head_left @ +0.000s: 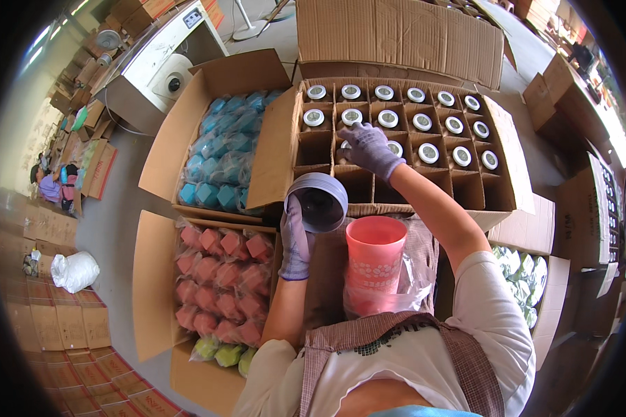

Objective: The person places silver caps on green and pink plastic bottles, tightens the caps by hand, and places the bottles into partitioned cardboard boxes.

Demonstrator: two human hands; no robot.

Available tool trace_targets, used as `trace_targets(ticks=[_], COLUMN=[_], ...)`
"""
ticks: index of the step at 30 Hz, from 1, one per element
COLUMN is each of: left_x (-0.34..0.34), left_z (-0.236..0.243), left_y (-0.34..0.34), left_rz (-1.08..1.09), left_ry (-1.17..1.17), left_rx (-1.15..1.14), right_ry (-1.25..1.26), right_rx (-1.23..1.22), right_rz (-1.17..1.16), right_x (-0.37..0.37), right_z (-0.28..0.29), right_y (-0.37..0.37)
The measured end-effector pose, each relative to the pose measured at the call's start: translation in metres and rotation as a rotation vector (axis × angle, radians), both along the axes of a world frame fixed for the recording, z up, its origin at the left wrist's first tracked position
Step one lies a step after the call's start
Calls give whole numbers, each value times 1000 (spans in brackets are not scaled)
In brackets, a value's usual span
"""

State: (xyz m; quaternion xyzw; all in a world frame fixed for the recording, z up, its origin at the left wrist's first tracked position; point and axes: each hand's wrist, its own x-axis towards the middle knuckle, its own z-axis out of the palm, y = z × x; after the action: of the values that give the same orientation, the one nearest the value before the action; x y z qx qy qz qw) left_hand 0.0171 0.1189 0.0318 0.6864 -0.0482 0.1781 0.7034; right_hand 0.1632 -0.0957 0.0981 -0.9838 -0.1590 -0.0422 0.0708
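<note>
My left hand (297, 240), in a pale purple glove, grips a grey-purple cup (293, 191) by its side. The cup is tilted so its wide round mouth and dark inside show. Reaching over the divided carton (424, 182), my gloved right hand (373, 149) has its fingers closed around the top of a white-rimmed jar (344, 145) in the third row. The fingers partly hide that jar. A pink cup (377, 254) with a pale pattern stands upright near my lap, clear plastic around its lower part.
Several other jars (388, 119) stand in the carton's cells. At left are a carton of blue wrapped items (219, 156) and one of red wrapped items (219, 278), with green ones (229, 354) below. White-and-green wrapped items (522, 274) lie at right. A white machine (160, 66) stands at the back left.
</note>
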Motion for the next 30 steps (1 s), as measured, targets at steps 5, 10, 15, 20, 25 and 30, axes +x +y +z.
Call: trace_targets(ticks=[5,10,15,20,25,30], left_x=[2,18,46,62,72,41], left_z=[-25,-4,3,42,13,44], left_y=[35,17,0,-44,-62,-75], left_rz=[-202,-410,-672,-528,-179,-870], left_ry=[315,621,583,533,-296,239], left_rx=[-274,-856,-998,-676,650,-840], right_ry=[264,219,-121,-594,-346,-355], right_rx=[-156,-61,84,186,-17,415], right_rz=[-31,43,86,267,301,60], right_x=[22,28,10,-77,-184,-164], right_z=[1,0,61,129,118,117], right_y=[17,11,-2,-13,-17,-50])
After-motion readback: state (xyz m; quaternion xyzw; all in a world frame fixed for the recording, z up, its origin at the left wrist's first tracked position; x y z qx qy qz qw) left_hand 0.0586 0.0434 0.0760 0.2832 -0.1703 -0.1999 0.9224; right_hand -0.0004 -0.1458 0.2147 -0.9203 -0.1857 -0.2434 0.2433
